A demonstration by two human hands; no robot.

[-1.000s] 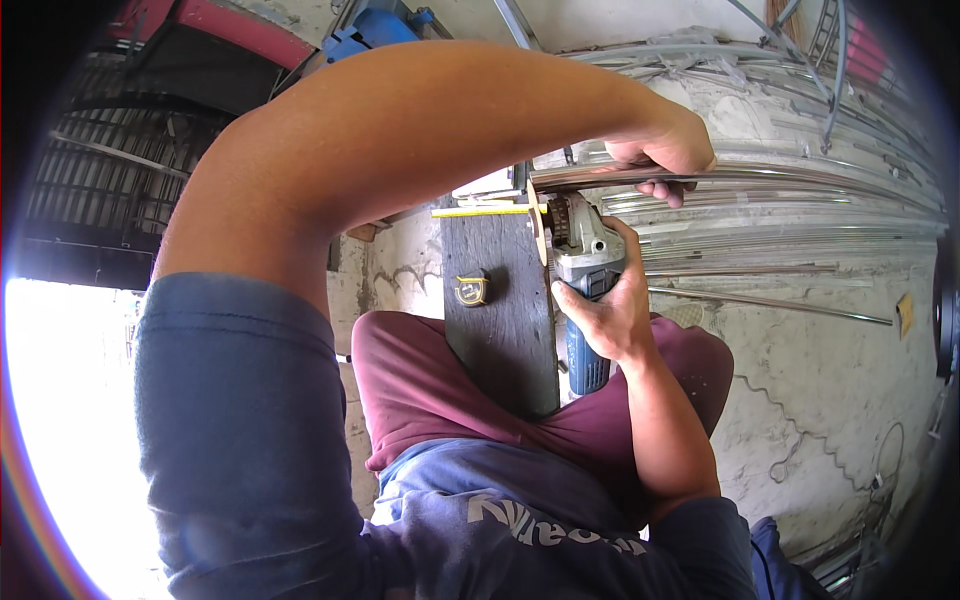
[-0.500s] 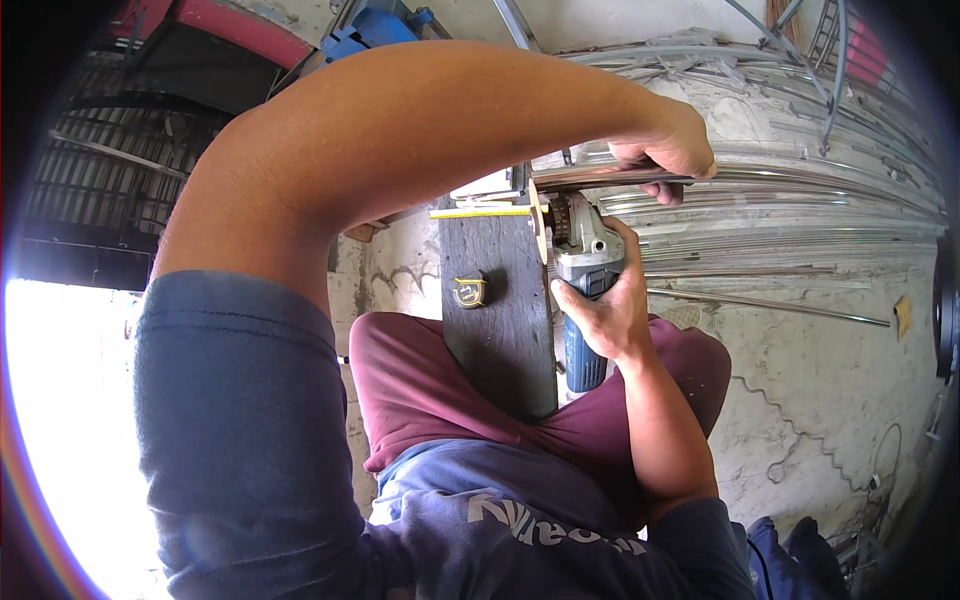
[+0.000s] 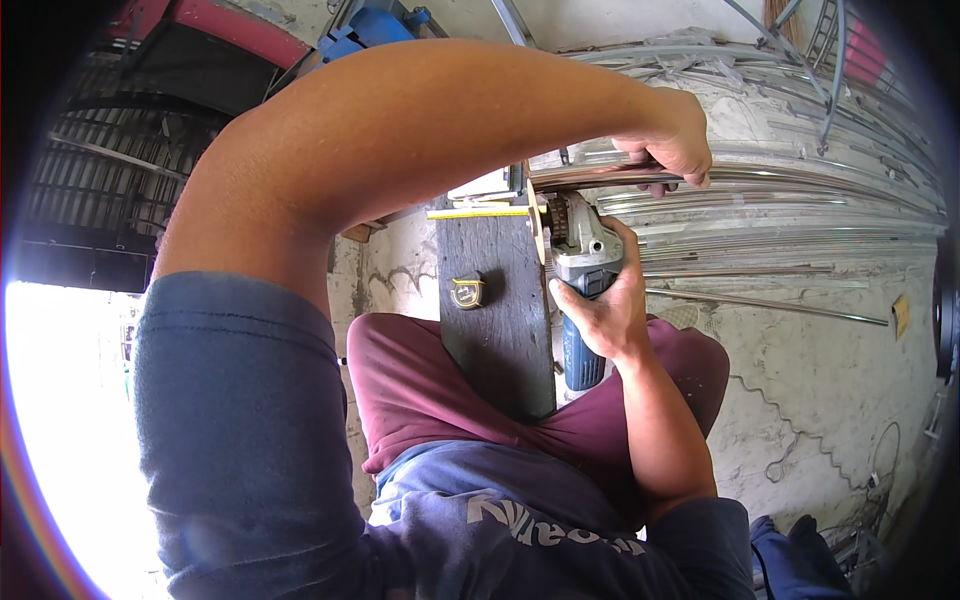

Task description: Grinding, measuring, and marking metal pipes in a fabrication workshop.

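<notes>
My left arm reaches across to the far right, where my left hand [image 3: 675, 140] closes around a shiny metal tube [image 3: 585, 178]. My right hand [image 3: 618, 312] is wrapped around an angle grinder [image 3: 583, 360] with a blue body and grey metal head. The grinder stands upright between my knees. Its thin disc [image 3: 537, 225], seen edge-on, is at the tube's left end; whether they touch I cannot tell. A dark wooden plank [image 3: 495, 350] lies in front of me, carrying a small tape measure [image 3: 467, 292]. A yellow measuring strip [image 3: 478, 212] crosses its far end.
Several long metal tubes [image 3: 745, 242] lie on the concrete floor to the right. A blue machine [image 3: 370, 32] stands at the back. A thin cable [image 3: 790, 435] winds over the floor at right, near a small tan piece [image 3: 901, 317].
My left hand and the tube have dropped very slightly toward me. The grinder and my right hand stay almost where they were.
</notes>
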